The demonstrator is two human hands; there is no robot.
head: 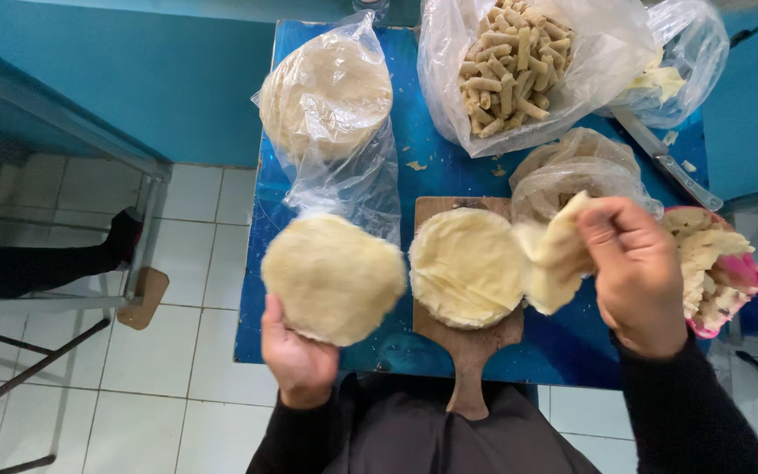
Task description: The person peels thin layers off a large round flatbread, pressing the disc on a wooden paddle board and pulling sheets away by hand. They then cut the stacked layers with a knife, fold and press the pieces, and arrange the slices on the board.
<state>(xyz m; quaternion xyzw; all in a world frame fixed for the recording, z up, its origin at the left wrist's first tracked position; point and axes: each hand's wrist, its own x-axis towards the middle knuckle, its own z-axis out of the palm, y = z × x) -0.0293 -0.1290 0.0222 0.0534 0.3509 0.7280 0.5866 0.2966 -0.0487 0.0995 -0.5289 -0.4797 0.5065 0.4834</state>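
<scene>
Round pale wrapper stack point(333, 277): flat, raised over the table's left edge. Single thin wrapper point(554, 256): limp, folded, lifted beside the round stack point(467, 267) lying flat on the board.

one head-worn camera looks steeply down from close above the blue counter point(449, 158), facing away from the person's body.

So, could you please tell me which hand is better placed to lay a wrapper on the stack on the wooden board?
Probably the right hand: its folded wrapper already overlaps the edge of the stack on the wooden board. The left hand holds its round wrappers off to the side.
</scene>
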